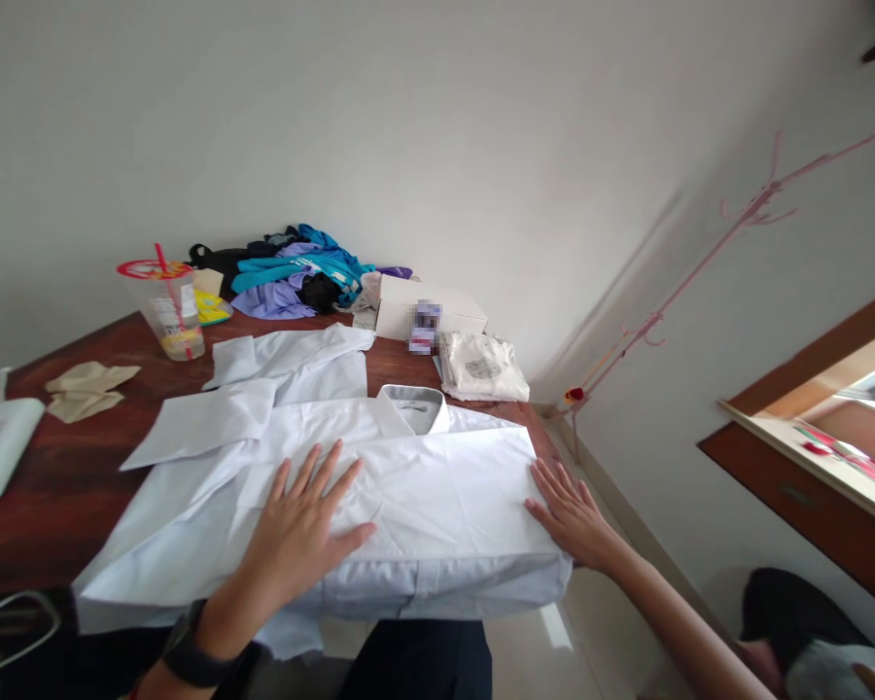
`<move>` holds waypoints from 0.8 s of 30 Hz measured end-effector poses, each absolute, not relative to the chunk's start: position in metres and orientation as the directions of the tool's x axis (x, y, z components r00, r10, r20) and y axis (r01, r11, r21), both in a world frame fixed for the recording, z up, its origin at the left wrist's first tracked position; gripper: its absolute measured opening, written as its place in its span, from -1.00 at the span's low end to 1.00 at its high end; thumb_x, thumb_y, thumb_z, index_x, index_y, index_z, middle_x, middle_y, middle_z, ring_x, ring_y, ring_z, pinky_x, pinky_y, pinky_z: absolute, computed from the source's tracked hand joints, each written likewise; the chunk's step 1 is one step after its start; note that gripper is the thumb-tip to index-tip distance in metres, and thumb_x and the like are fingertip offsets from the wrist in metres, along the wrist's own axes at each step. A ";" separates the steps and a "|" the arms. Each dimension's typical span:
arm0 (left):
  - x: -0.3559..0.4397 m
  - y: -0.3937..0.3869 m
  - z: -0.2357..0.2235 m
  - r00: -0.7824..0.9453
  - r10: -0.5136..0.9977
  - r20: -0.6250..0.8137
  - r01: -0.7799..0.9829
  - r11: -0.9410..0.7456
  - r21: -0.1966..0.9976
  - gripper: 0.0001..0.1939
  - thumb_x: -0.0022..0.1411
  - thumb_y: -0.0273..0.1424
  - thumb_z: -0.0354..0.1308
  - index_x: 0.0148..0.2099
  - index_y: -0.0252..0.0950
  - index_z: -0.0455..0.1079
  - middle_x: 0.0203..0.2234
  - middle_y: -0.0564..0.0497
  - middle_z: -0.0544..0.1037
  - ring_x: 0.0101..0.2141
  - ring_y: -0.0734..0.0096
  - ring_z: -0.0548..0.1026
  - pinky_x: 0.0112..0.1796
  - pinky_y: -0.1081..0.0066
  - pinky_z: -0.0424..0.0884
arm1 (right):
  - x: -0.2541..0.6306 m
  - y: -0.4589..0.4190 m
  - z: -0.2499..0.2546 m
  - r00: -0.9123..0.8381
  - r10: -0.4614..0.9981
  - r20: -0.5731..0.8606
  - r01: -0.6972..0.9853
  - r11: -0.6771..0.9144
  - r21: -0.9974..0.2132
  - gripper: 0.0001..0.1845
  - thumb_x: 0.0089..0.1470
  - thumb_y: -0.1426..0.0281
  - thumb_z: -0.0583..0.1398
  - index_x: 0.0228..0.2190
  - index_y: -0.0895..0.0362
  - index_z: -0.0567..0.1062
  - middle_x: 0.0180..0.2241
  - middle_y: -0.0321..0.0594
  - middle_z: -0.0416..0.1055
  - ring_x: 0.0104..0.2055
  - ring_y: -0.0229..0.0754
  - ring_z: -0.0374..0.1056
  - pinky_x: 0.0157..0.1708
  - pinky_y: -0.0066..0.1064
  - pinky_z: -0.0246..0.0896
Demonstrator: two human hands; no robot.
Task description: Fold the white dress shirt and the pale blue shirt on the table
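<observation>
On the table (15, 535), a shirt (437, 496) lies before a box (394, 311), with a clothes pile (281, 272) left of the box and a cup (166, 309) left of the pile.

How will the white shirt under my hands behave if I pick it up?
The white shirt is probably floppy: its cloth wrinkles and droops over the edge of the table. The collar seems stiffer, as it stands up. Its folded layers may slip apart, since they look merely laid together.

A lidded plastic cup (175, 316) with a red straw (160, 257) stands near a crumpled beige cloth (87, 389) — a pink coat rack (652, 320) beside the wall (437, 126).
</observation>
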State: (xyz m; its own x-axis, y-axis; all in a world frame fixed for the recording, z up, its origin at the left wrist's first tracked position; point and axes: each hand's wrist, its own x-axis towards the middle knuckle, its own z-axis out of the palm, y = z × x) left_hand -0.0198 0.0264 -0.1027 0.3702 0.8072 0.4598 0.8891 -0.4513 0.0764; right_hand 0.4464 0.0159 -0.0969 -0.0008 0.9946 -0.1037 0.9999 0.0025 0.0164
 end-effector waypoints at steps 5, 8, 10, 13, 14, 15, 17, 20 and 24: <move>-0.020 0.026 -0.104 0.367 0.814 0.451 0.892 -0.445 0.078 -0.19 0.25 0.22 0.09 0.39 -0.10 0.31 0.40 -0.17 0.20 0.34 -0.30 0.21 0.25 -0.30 0.09 | 0.402 0.026 -0.069 -0.056 0.998 0.017 0.998 0.057 -0.023 -0.14 0.35 -0.11 -0.09 0.45 0.09 -0.03 0.50 -0.08 -0.28 0.52 0.17 -0.43 0.42 0.21 -0.31; -0.021 0.025 -0.104 0.370 0.819 0.438 0.895 -0.441 0.068 -0.19 0.27 0.23 0.05 0.40 -0.10 0.29 0.41 -0.17 0.18 0.35 -0.29 0.19 0.25 -0.30 0.09 | 0.366 0.022 -0.069 -0.273 0.961 0.034 0.950 0.275 -0.144 -0.21 0.39 -0.06 -0.11 0.47 -0.01 -0.17 0.51 -0.16 -0.35 0.53 0.03 -0.47 0.44 0.10 -0.26; -0.021 0.025 -0.105 0.371 0.820 0.437 0.895 -0.440 0.066 -0.19 0.28 0.22 0.05 0.41 -0.09 0.27 0.42 -0.16 0.17 0.36 -0.28 0.18 0.26 -0.29 0.07 | 0.354 0.021 -0.077 -0.304 0.953 -0.013 0.937 0.296 -0.184 -0.24 0.41 -0.04 -0.12 0.46 -0.04 -0.17 0.51 -0.18 -0.34 0.53 0.02 -0.45 0.44 0.10 -0.25; -0.022 0.025 -0.105 0.376 0.817 0.436 0.891 -0.448 0.071 -0.19 0.28 0.20 0.06 0.42 -0.10 0.26 0.42 -0.16 0.16 0.36 -0.28 0.17 0.28 -0.28 0.05 | 0.358 0.024 -0.095 -0.213 0.976 -0.036 0.966 0.205 -0.160 -0.27 0.41 -0.03 -0.14 0.45 -0.02 -0.06 0.50 -0.17 -0.27 0.53 0.07 -0.41 0.43 0.15 -0.26; -0.021 0.025 -0.105 0.378 0.818 0.434 0.890 -0.450 0.073 -0.19 0.29 0.20 0.07 0.42 -0.11 0.26 0.42 -0.17 0.16 0.36 -0.29 0.17 0.28 -0.29 0.05 | 0.363 0.027 -0.100 -0.185 0.982 -0.024 0.973 0.180 -0.143 -0.27 0.41 -0.03 -0.15 0.45 -0.01 -0.03 0.50 -0.17 -0.24 0.53 0.07 -0.39 0.43 0.15 -0.26; -0.021 0.025 -0.105 0.377 0.820 0.430 0.890 -0.449 0.075 -0.20 0.29 0.19 0.07 0.42 -0.11 0.27 0.42 -0.17 0.16 0.36 -0.30 0.17 0.27 -0.30 0.06 | 0.368 0.029 -0.104 -0.166 0.986 -0.013 0.978 0.163 -0.127 -0.28 0.42 -0.02 -0.16 0.45 0.00 -0.01 0.49 -0.18 -0.22 0.53 0.07 -0.38 0.43 0.14 -0.26; -0.021 0.024 -0.104 0.372 0.829 0.418 0.894 -0.441 0.080 -0.20 0.29 0.18 0.08 0.41 -0.12 0.27 0.42 -0.18 0.16 0.36 -0.32 0.16 0.26 -0.33 0.07 | 0.375 0.032 -0.108 -0.140 0.990 0.000 0.985 0.139 -0.099 -0.29 0.42 -0.01 -0.16 0.44 0.01 0.02 0.49 -0.21 -0.19 0.53 0.06 -0.35 0.43 0.10 -0.23; -0.022 0.023 -0.101 0.379 0.842 0.384 0.895 -0.439 0.079 -0.22 0.30 0.15 0.09 0.42 -0.12 0.25 0.43 -0.17 0.14 0.37 -0.31 0.14 0.26 -0.34 0.07 | 0.376 0.033 -0.110 -0.117 0.993 0.004 0.991 0.117 -0.065 -0.31 0.42 0.01 -0.13 0.44 -0.01 0.04 0.49 -0.26 -0.19 0.52 0.06 -0.31 0.43 0.08 -0.20; -0.025 0.020 -0.095 0.414 0.847 0.335 0.887 -0.457 0.059 -0.24 0.32 0.09 0.11 0.45 -0.07 0.18 0.45 -0.13 0.10 0.38 -0.24 0.13 0.28 -0.30 0.07 | 0.370 0.032 -0.108 -0.095 0.995 0.036 0.993 0.098 -0.067 -0.31 0.41 0.01 -0.11 0.43 -0.02 0.06 0.48 -0.26 -0.16 0.52 0.07 -0.27 0.42 0.08 -0.17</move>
